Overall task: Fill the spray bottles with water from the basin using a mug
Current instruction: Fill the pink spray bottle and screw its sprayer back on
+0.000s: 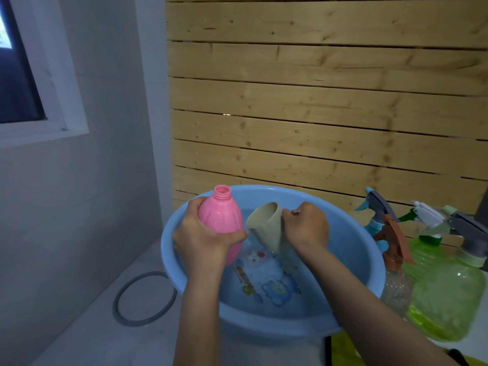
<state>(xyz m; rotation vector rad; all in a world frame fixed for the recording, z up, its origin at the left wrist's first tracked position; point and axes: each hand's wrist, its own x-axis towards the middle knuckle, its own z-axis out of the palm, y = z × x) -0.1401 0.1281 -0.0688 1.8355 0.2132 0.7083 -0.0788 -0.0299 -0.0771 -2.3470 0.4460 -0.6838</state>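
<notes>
A person's left hand (203, 233) wraps its fingers round the belly of an uncapped pink bottle (220, 220), holding it above the blue basin (169, 260), likely so that any spill falls back into the water. Just to the right of that hand, the right hand (306, 228) grips a beige mug (265, 228), tilted with its mouth leaning toward the bottle and its base low over the water. Whether the mug holds water cannot be told. The bottle's open neck sits above the mug's rim, so the mug would need lifting before a pour. Beyond the right hand, outside the basin, a green bottle (446, 299) and a clear bottle (396, 289) stand with trigger heads fitted.
</notes>
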